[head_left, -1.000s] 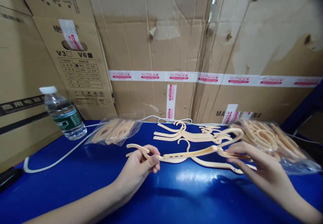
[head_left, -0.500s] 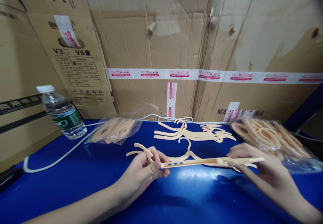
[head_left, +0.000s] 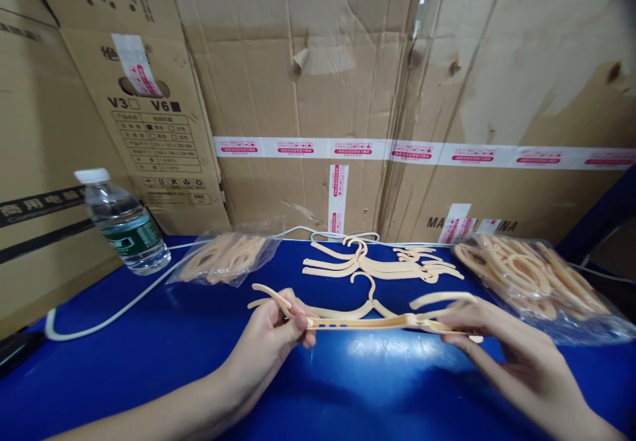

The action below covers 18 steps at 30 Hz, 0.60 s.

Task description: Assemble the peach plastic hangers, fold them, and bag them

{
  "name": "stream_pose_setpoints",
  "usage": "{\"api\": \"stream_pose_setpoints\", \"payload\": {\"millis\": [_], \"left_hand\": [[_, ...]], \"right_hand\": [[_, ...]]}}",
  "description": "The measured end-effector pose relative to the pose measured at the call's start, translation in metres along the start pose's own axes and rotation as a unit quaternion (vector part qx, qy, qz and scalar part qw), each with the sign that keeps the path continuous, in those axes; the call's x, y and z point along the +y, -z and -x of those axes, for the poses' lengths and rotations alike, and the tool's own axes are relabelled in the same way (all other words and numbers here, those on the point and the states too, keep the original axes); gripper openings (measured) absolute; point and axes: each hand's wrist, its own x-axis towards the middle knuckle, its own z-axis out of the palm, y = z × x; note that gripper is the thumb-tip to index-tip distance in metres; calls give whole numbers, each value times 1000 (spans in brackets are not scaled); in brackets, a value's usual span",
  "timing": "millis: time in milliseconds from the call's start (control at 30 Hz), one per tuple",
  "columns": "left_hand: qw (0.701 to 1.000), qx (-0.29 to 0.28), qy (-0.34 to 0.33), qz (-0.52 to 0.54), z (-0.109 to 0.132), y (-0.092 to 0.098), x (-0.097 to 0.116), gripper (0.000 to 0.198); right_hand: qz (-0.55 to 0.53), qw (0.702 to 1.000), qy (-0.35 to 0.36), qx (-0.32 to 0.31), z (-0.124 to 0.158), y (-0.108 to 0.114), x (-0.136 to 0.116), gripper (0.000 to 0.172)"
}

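Left hand (head_left: 278, 335) pinches the left part of a beige hanger (head_left: 365, 324), thumb against fingers; right hand (head_left: 511, 345) clamped on its right part, past the joint. Hanger runs near level between them, above the blue table (head_left: 318, 401). Just beyond the grip: second hanger (head_left: 348, 313), hook pointing away. Farther out: hanger pile (head_left: 387, 270). Beyond, right: large bag (head_left: 527, 272). Beyond, left: smaller bag (head_left: 226, 259), then water bottle (head_left: 126, 232).
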Motion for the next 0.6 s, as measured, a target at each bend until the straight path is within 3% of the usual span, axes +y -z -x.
{"api": "stream_pose_setpoints", "payload": {"millis": [167,300,433,500,567,600], "left_hand": [[998,51,-25,-13,1,-4,4,43],[997,70,-2,17,3,-6,5,42],[995,89,37,26,12,-12,1,36],[995,53,88,-8,21,-16,-3,36],[987,-55,116,-93,31,-19,-10,30],[976,-125,96,-150,35,-19,-14,23]], "right_hand": [[-7,1000,-12,18,3,-4,-6,11],[-35,996,-83,11,3,-5,-8,5],[-47,989,-140,7,3,-6,-1,13],[-51,985,-163,-19,2,-6,4,17],[-53,981,-177,-58,1,-5,8,19],[-51,980,-178,-79,1,-4,9,20]]}}
